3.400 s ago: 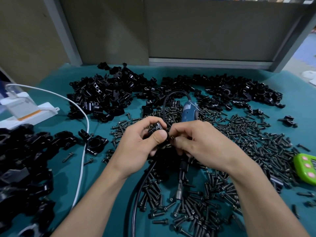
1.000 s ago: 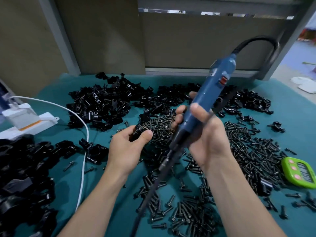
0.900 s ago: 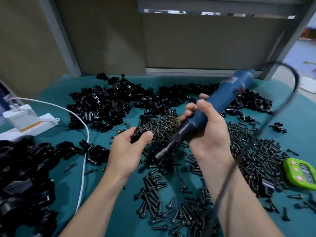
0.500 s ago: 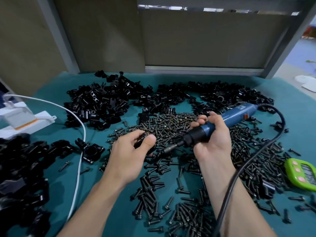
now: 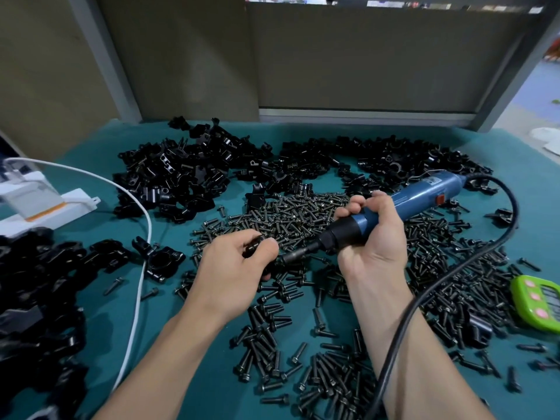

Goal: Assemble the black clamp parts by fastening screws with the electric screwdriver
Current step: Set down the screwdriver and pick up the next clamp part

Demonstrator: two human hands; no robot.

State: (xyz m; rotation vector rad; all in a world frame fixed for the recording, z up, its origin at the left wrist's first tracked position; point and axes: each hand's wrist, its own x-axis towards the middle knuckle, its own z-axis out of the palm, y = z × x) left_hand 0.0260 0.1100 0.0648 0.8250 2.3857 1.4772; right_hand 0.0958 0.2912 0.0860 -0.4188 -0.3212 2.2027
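Note:
My left hand (image 5: 233,268) grips a small black clamp part (image 5: 253,244), mostly hidden under its fingers and thumb. My right hand (image 5: 374,237) grips the blue electric screwdriver (image 5: 421,197), which lies nearly level and points left. Its metal bit (image 5: 298,254) reaches the clamp part beside my left thumb. A black cord (image 5: 439,283) loops from the tool's rear over my right forearm. Loose black screws (image 5: 281,216) cover the green table behind and below both hands.
Heaps of black clamp parts (image 5: 181,174) lie at the back, with more on the left (image 5: 33,283). A white cable (image 5: 142,256) runs from a white device (image 5: 45,204) at the left edge. A green timer (image 5: 538,301) sits at the right.
My right hand swung the screwdriver down from upright to nearly level and brought its bit to the clamp part. My left hand kept its hold on the part.

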